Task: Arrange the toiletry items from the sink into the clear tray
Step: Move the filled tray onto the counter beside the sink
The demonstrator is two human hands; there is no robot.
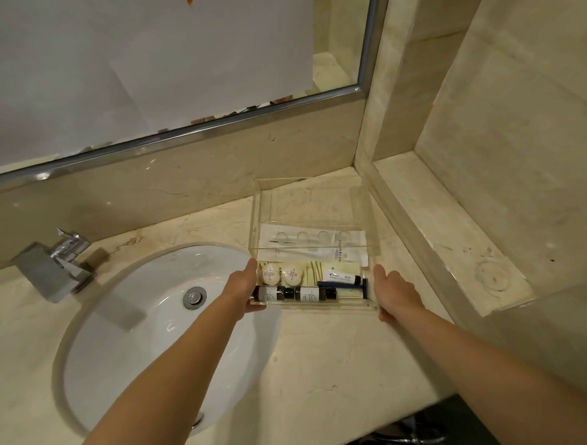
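Note:
The clear tray (312, 194) sits on the marble counter to the right of the white sink (149, 329). Its front part holds two round wrapped soaps (282, 273), two dark small bottles (297, 293) lying end to end, a white tube (341, 276) and a blue razor (350, 285). White sachets (313, 243) lie in the middle part. My left hand (246, 288) grips the tray's front left corner. My right hand (394, 290) grips its front right side. The sink basin looks empty.
A chrome faucet (60, 262) stands at the back left of the sink. A mirror (164, 70) with a metal frame runs above the backsplash. A raised marble ledge (450, 229) and wall close in the right side.

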